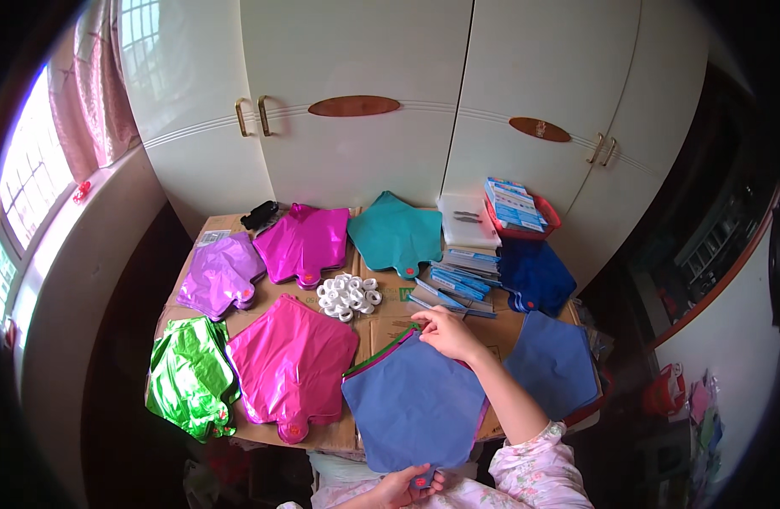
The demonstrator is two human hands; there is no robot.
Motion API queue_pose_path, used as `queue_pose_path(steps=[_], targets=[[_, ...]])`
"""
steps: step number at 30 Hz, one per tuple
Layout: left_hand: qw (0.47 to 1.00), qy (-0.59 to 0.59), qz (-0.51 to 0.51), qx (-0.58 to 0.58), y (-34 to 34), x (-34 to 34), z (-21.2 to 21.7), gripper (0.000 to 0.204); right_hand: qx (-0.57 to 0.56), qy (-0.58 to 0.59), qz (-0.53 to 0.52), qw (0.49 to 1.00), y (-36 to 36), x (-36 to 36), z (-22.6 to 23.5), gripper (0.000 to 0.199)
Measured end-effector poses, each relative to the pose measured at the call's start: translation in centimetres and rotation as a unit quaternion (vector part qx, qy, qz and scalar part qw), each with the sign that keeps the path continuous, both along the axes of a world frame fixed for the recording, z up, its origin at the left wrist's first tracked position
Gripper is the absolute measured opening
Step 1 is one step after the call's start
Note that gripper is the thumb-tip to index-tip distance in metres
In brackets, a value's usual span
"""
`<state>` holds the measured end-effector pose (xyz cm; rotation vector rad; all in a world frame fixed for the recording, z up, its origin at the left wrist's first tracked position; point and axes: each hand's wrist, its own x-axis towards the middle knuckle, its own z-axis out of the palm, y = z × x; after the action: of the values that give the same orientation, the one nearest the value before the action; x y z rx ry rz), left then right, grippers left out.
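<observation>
Blue foil balloon (413, 405), lower centre, topping a mixed-colour stack. Left hand (404, 486) pinching its neck at bottom edge; right hand (446, 332) flat on upper corner, fingers extended, gripping nothing. Risk: slick foil sliding off stack toward pink balloon (292, 366) under uneven pull.

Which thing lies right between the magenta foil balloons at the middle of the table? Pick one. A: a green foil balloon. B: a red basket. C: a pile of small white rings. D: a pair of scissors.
C: the pile of small white rings lies on the cardboard-covered table, between the upper magenta foil balloon and the lower magenta foil balloon.
</observation>
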<state>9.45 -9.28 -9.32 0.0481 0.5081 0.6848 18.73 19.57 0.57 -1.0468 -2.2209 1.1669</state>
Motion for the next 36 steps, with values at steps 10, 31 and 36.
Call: queue_pose_path(steps=[10,31,36], targets=[[1.0,0.009,-0.013,0.006,0.3,-0.3,-0.1,0.04,0.05,-0.058,0.036,0.996,0.4,-1.2,0.3,0.02],[0.998,-0.016,0.041,-0.055,0.3,-0.2,0.0,0.033,0.155,-0.159,0.098,0.97,1.2,-2.5,0.8,0.014],[0.998,-0.008,0.04,-0.039,0.5,0.1,-0.4,0.037,0.219,-0.239,0.117,0.939,1.6,-1.8,0.6,0.004]])
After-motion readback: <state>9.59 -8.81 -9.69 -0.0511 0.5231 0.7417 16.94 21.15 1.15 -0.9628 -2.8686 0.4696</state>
